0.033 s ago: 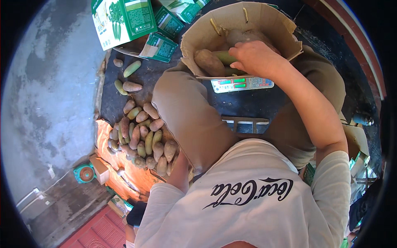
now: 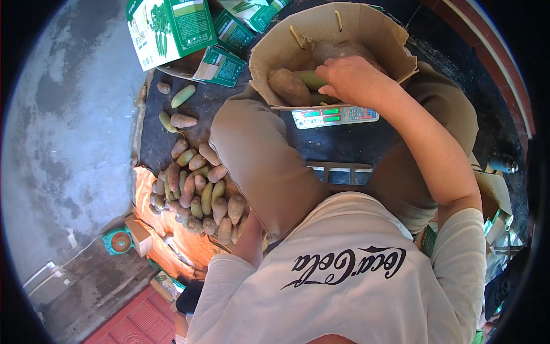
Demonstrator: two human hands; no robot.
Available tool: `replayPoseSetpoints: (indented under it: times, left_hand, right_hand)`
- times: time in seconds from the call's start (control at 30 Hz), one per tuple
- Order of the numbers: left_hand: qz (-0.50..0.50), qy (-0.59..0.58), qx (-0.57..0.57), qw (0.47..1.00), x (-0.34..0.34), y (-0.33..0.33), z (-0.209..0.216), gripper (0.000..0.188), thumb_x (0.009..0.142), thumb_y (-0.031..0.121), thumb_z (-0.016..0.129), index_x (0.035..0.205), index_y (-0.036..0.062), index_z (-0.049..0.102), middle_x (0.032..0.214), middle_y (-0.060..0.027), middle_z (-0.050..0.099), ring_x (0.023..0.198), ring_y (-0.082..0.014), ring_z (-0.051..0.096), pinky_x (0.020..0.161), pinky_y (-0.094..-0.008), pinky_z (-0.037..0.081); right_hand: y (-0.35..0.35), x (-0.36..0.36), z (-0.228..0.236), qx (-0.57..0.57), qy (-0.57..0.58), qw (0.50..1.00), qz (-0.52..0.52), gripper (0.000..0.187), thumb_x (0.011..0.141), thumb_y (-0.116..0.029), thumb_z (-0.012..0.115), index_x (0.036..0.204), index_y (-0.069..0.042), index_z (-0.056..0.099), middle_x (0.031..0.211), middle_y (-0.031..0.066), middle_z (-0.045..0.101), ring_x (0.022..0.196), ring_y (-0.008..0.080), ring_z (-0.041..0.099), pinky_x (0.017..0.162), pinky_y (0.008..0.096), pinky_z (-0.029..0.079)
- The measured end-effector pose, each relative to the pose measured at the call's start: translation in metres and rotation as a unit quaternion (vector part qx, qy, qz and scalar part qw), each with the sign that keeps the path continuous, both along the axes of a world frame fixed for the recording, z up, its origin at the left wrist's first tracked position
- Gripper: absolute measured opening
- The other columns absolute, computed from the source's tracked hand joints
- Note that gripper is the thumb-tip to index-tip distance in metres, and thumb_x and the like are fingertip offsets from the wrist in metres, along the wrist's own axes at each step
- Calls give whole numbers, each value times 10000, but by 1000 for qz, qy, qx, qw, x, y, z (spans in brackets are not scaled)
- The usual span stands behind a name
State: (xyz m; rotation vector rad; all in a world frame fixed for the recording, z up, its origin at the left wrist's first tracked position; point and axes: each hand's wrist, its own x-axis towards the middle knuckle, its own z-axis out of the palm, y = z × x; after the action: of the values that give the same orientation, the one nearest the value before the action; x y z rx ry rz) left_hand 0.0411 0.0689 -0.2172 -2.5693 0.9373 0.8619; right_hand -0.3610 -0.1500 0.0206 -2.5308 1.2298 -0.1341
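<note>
My right hand (image 2: 354,79) reaches into an open cardboard box (image 2: 332,18). Its thumb and fingers curl about the right end of a long green vegetable (image 2: 309,79). Beside that lies a large brown tuber (image 2: 289,86), and a bigger brown lump (image 2: 326,50) rests behind my fingers. The box sits on a digital scale (image 2: 335,116) with lit green displays, between my knees. My left forearm (image 2: 250,238) goes down beside my left thigh, at the edge of a pile of brown, pinkish and green vegetables (image 2: 197,189); my left hand's fingers are hidden there.
Green-and-white cartons (image 2: 172,31) stand at the far left, near several loose vegetables (image 2: 183,96) on a dark sheet. Orange sheeting (image 2: 169,252) lies under the pile. A teal round device (image 2: 117,241) and small brown box (image 2: 137,235) are by the wall. A dark bottle (image 2: 504,165) lies right.
</note>
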Motion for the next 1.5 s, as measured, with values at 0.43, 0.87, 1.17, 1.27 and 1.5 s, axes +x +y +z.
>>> replayPoseSetpoints:
  times: [0.43, 0.87, 1.17, 1.27, 1.5]
  left_hand:
    - [24, 13, -30, 999, 7, 5, 24, 677, 661, 241, 780, 1224, 120, 424, 1211, -176, 512, 984, -356, 588, 777, -444, 526]
    - [53, 37, -55, 996, 17, 9, 41, 686, 657, 237, 782, 1229, 117, 421, 1208, -173, 518, 979, -351, 590, 766, -449, 527]
    - [79, 56, -69, 993, 24, 13, 47, 693, 654, 234, 783, 1232, 116, 420, 1206, -171, 522, 975, -347, 591, 759, -452, 528]
    - [90, 63, -73, 991, 27, 16, 48, 695, 653, 233, 783, 1233, 115, 419, 1205, -171, 523, 974, -346, 591, 756, -453, 528]
    - [113, 79, -81, 987, 34, 21, 52, 700, 650, 230, 784, 1235, 114, 418, 1204, -169, 526, 971, -343, 592, 751, -456, 529]
  right_hand:
    - [2, -9, 8, 21, 29, 999, -17, 266, 819, -253, 636, 958, -30, 597, 905, 135, 624, 898, 313, 611, 773, 400, 494]
    - [1, -9, 12, 10, 35, 999, -11, 260, 824, -245, 626, 969, -32, 595, 927, 131, 633, 915, 310, 612, 777, 397, 494]
    - [1, -9, 14, 14, 42, 999, -14, 258, 832, -248, 619, 980, -38, 596, 936, 129, 636, 919, 303, 613, 783, 385, 495]
    - [2, -10, 13, 12, 41, 999, -12, 260, 834, -249, 617, 984, -37, 596, 937, 130, 636, 920, 305, 613, 784, 386, 496]
    - [3, -9, 14, 20, 50, 998, -15, 263, 833, -250, 618, 983, -35, 597, 943, 134, 636, 927, 308, 611, 789, 389, 496]
